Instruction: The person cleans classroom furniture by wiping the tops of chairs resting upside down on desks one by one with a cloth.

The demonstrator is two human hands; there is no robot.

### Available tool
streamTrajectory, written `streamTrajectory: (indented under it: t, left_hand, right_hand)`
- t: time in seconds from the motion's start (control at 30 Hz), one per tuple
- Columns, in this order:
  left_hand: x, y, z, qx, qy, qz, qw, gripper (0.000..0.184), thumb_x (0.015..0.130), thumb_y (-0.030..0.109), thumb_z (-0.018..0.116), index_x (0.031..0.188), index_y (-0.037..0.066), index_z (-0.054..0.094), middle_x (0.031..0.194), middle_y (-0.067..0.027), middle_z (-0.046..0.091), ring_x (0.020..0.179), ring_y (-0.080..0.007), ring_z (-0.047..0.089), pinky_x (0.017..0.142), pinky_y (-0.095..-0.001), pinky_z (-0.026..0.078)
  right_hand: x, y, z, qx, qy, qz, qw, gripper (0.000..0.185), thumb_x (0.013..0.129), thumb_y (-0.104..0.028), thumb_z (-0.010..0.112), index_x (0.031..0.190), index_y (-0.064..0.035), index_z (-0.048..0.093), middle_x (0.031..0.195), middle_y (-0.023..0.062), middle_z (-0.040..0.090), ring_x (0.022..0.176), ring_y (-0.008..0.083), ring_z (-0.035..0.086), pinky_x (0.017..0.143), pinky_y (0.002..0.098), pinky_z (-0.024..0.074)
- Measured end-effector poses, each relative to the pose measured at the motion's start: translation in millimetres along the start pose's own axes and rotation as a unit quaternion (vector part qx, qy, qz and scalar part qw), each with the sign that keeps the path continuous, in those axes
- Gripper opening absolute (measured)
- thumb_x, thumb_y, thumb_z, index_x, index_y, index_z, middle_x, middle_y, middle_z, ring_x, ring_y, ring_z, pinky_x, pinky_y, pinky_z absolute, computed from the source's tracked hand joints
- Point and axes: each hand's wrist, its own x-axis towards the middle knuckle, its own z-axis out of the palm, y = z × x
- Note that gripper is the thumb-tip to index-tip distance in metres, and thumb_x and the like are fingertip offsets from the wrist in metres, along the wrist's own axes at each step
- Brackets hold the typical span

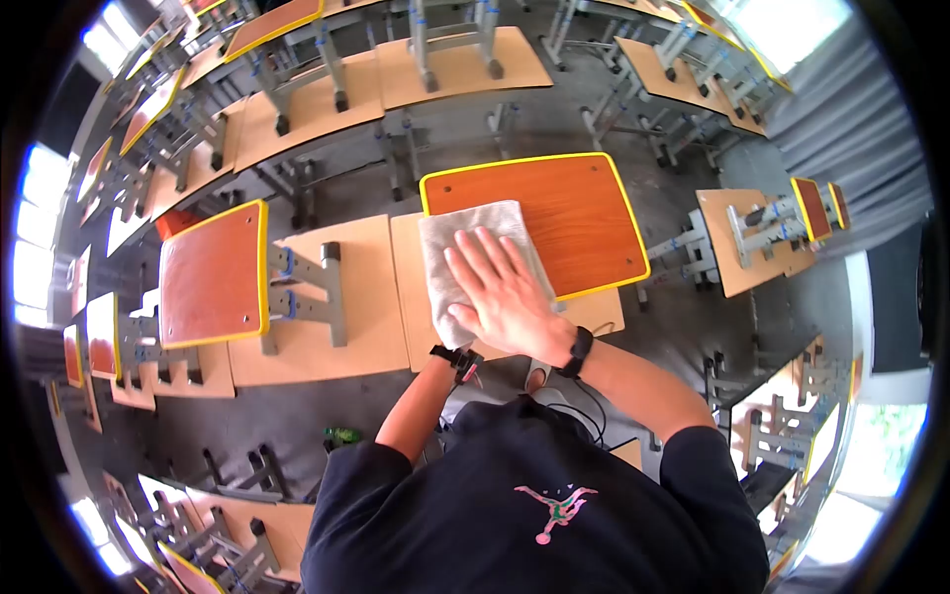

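Observation:
A light grey cloth (pixel 440 247) lies draped in front of me, over the near-left part of a reddish-brown wooden seat (pixel 584 218) with a yellow rim. My right hand (pixel 500 292) rests flat on the cloth, fingers stretched out and a little apart, with a black band round the wrist. Beneath the cloth's near edge goes my left forearm, which wears a black wristband (pixel 457 362). The cloth hides my left hand, so its fingers do not show. Under the seat and cloth stands a light wood desk (pixel 408 287).
On the left, another yellow-rimmed seat (pixel 213 277) with grey metal legs lies on a joined desk (pixel 366 297). Behind are rows of desks (pixel 465 74) bearing upturned seats. A grey curtain (pixel 856 129) hangs at right. A thin black cable (pixel 599 406) runs beside my body.

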Motion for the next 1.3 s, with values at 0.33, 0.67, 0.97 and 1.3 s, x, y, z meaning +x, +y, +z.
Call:
streamTrajectory:
  t: [0.33,0.67,0.97,1.3]
  left_hand:
    - [5.6,-4.1,-15.4,-0.043,-0.059,-0.02,0.997,0.041,0.1,0.014,0.062,0.138,0.008,0.048,0.125,-0.0082,0.063,0.112,-0.0211,0.064,0.094,-0.0386,0.057]
    - [12.3,-17.5,-0.2,0.108,-0.043,0.051,0.992,0.041,0.085,0.024,0.071,0.12,0.004,0.067,0.114,-0.0191,0.07,0.109,-0.0393,0.064,0.092,-0.0476,0.051]
    - [22.5,-18.2,1.1,0.277,-0.031,0.12,0.953,0.052,0.086,0.028,0.069,0.132,0.008,0.057,0.119,-0.0166,0.063,0.115,-0.0372,0.056,0.092,-0.0468,0.039]
    - [15.1,9.8,2.6,0.188,0.001,0.148,0.971,0.039,0.087,0.025,0.066,0.121,0.006,0.065,0.119,-0.0184,0.067,0.114,-0.0411,0.058,0.091,-0.0475,0.042]
  right_hand:
    - [73.7,42.8,26.4,-0.049,-0.033,-0.021,0.998,0.077,0.1,-0.052,0.051,0.155,-0.0005,0.035,0.161,0.0238,0.033,0.15,0.0412,0.028,0.122,0.0517,0.0239]
    - [79.8,127.3,-10.2,-0.103,-0.121,0.03,0.987,0.072,0.105,-0.043,0.048,0.157,0.0019,0.026,0.163,0.0248,0.027,0.151,0.0412,0.026,0.124,0.0465,0.022]
    - [-2.1,215.8,-35.8,-0.078,-0.13,0.146,0.977,0.073,0.105,-0.037,0.046,0.16,0.002,0.019,0.166,0.0254,0.017,0.155,0.0427,0.013,0.126,0.0504,0.0146]
    - [-62.7,161.0,-36.1,-0.066,-0.088,0.166,0.98,0.072,0.102,-0.033,0.051,0.158,0.0036,0.024,0.166,0.0249,0.018,0.154,0.043,0.015,0.125,0.0531,0.0145]
